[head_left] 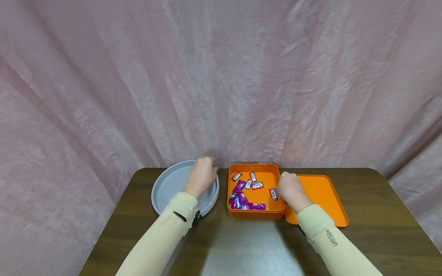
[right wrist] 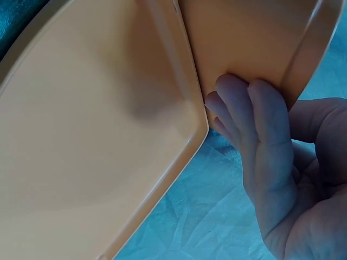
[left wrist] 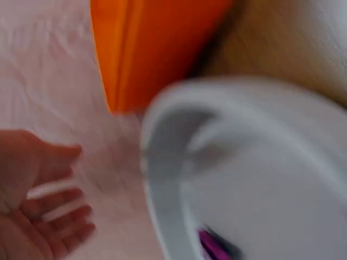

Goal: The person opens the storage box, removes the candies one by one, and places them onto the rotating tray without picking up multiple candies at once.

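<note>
My left hand (head_left: 202, 176) is over the right side of a round grey tray (head_left: 169, 189), near its far rim. In the left wrist view its loosely bent fingers (left wrist: 65, 211) hold nothing, and a purple-wrapped sweet (left wrist: 214, 246) lies inside the tray. My right hand (head_left: 291, 188) holds the right wall of an orange box (head_left: 255, 215), with fingers (right wrist: 265, 119) against the outside and the thumb at the rim. Inside the box lie several purple-wrapped sweets (head_left: 257, 206), mostly at the near left, and several blue, white and red wrapped sweets (head_left: 257, 186).
An orange lid (head_left: 321, 195) lies flat against the box's right side, partly under my right forearm. All stand on a dark wooden table (head_left: 366, 214). A pink curtain (head_left: 241, 84) hangs right behind the table's far edge.
</note>
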`<state>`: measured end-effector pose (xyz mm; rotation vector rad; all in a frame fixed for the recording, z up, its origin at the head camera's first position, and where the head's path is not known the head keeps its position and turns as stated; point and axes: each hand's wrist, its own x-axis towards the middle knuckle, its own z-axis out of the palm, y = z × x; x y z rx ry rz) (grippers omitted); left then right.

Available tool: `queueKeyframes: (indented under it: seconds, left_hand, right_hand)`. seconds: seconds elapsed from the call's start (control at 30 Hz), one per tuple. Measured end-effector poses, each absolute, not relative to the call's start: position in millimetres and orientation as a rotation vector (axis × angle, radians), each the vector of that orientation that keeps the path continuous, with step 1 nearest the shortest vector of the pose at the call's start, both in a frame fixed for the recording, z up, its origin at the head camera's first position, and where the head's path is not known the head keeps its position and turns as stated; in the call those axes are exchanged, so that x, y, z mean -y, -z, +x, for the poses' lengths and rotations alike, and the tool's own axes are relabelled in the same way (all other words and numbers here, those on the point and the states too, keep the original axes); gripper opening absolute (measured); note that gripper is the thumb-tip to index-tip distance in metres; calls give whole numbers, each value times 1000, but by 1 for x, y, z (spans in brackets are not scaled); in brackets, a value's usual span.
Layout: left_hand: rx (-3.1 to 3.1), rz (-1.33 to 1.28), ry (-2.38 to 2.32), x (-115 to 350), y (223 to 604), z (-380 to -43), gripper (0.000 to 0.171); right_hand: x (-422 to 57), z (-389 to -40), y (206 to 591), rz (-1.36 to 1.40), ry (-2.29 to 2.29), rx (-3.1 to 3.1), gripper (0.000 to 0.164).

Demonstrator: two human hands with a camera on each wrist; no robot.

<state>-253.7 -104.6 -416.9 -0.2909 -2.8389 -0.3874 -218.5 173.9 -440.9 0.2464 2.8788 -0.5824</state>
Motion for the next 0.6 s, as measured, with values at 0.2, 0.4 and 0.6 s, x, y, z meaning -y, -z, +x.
queueKeyframes:
  seconds: [0.2, 0.4, 0.6]
  left_hand:
    - [2825, -801, 402, 54, 413, -247, 31]
    - [2914, -1100, 278, 15, 426, -238, 34]
    - [2845, -1328, 141, -13, 444, -236, 25]
  right_hand:
    - [-174, -219, 441, 238, 586, -2865, 17]
    - [-176, -218, 442, 250, 606, -2848, 17]
    - [-181, -219, 442, 221, 574, -2859, 15]
